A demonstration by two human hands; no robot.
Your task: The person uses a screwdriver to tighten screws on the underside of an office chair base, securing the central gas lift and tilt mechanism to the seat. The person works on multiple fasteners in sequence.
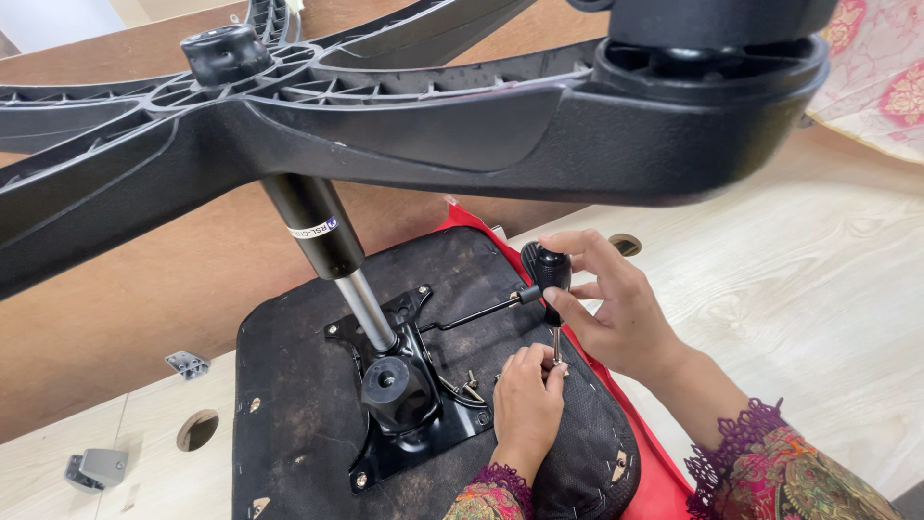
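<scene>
Head view, right hand grasping black-handled screwdriver upright over black fabric underside of upturned chair seat on pale wooden surface, left hand pinching at its tip, black metal tilt plate just beside.

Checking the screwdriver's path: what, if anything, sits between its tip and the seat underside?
Nothing visible does. The right hand holds the screwdriver upright, and the left hand pinches around its tip on the seat underside, hiding the contact point itself.
</scene>
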